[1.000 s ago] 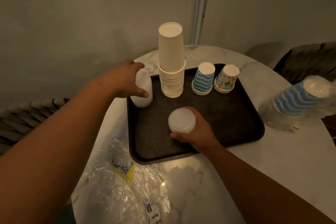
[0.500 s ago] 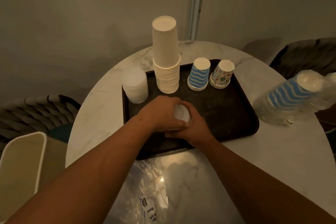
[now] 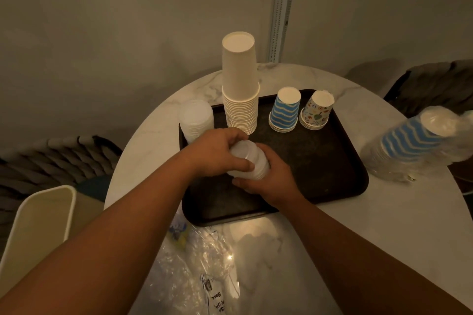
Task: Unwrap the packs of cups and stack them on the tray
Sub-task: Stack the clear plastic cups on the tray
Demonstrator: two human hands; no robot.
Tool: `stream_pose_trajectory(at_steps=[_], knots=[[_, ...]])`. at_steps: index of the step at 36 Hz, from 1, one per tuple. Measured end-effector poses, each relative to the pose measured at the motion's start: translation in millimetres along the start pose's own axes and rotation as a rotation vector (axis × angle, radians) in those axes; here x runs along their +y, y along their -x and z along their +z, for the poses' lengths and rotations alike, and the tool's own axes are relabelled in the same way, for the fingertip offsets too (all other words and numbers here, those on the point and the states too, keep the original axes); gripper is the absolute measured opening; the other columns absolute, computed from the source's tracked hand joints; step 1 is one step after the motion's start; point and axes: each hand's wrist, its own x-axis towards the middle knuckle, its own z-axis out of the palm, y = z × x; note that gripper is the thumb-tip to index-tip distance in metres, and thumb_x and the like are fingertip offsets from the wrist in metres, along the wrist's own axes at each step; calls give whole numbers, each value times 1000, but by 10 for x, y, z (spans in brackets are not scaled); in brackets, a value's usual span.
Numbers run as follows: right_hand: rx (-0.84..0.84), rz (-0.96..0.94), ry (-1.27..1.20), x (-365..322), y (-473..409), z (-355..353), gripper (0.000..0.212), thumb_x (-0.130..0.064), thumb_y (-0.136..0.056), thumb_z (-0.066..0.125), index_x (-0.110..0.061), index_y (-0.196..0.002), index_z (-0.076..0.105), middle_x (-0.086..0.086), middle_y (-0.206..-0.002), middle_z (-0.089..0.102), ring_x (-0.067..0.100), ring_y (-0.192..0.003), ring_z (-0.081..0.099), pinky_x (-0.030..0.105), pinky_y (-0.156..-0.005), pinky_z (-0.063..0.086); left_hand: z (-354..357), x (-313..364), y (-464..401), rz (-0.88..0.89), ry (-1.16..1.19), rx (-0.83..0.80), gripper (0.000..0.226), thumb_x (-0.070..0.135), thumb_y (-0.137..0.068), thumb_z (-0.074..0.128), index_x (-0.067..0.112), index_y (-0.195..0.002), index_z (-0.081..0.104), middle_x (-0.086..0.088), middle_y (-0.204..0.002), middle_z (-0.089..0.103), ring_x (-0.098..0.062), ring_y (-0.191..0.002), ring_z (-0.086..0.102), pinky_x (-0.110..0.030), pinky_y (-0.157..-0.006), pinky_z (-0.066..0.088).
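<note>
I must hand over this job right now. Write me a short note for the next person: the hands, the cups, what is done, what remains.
Hands: left hand and right hand both grip a short stack of clear cups over the tray.
On the tray: clear stack at the back left, tall white stack, blue striped cups, patterned cups.
Done: those four stacks are unwrapped; the empty wrap lies on the table in front.
Left: set the held cups down, probably on the clear stack; unwrap the wrapped blue pack to the right of the tray and stack it.

Dim plain wall [image 3: 102, 33], round marble table [image 3: 384, 225], woven chairs [image 3: 51, 161] beside it.
</note>
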Motion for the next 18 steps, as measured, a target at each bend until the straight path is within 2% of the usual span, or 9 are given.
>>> stream_pose_trajectory(at_steps=[2, 4, 7, 9, 11, 13, 18], knots=[[14, -3, -15, -6, -24, 28, 76, -21, -54, 95, -42, -117, 57, -15, -109, 67, 8, -102, 65, 43, -83, 58, -49, 0, 40, -7, 27, 35, 71, 41, -71, 82, 28, -135, 52, 6, -125, 60, -12, -106, 59, -30, -91, 53], [28, -13, -20, -17, -41, 49, 75, -21, -54, 94, -39, -117, 57, -12, -110, 66, 9, -103, 64, 41, -86, 57, -126, 6, 89, -11, 39, 79, 72, 39, -70, 83, 29, -135, 52, 7, -124, 59, -13, -105, 59, -29, -90, 52], [44, -26, -9, -21, -59, 58, 75, -23, -53, 95, -42, -114, 55, -13, -114, 63, 6, -107, 60, 22, -84, 53, -342, 10, 157, -17, -7, 147, 73, 40, -70, 83, 33, -135, 52, 11, -121, 56, -10, -100, 59, -23, -83, 47], [55, -26, 4, -9, -68, 44, 78, -22, -53, 95, -41, -116, 54, -14, -116, 60, 4, -109, 57, 11, -78, 49, -550, -18, 188, -28, -32, 207, 70, 39, -69, 83, 35, -133, 53, 10, -121, 56, -11, -100, 59, -26, -83, 48], [54, -17, 20, 18, -71, 25, 81, -24, -53, 95, -39, -120, 52, -16, -118, 58, 4, -112, 55, 12, -85, 47, -755, -73, 186, -52, -61, 267, 68, 35, -71, 83, 34, -132, 53, 5, -125, 57, -15, -104, 57, -28, -88, 47], [60, 0, 36, 46, -63, 6, 83, -27, -53, 94, -37, -123, 51, -18, -119, 57, 3, -112, 54, 21, -93, 47, -912, -124, 141, -77, -138, 306, 69, 32, -72, 82, 30, -135, 52, -1, -131, 57, -19, -109, 57, -29, -90, 45], [53, 9, 61, 56, -30, -25, 82, -25, -54, 94, -38, -122, 49, -21, -117, 54, 0, -109, 53, 19, -92, 45, -1038, -164, -100, -94, -326, 253, 73, 31, -76, 80, 26, -141, 47, -3, -142, 50, -25, -126, 48, -33, -95, 42]])
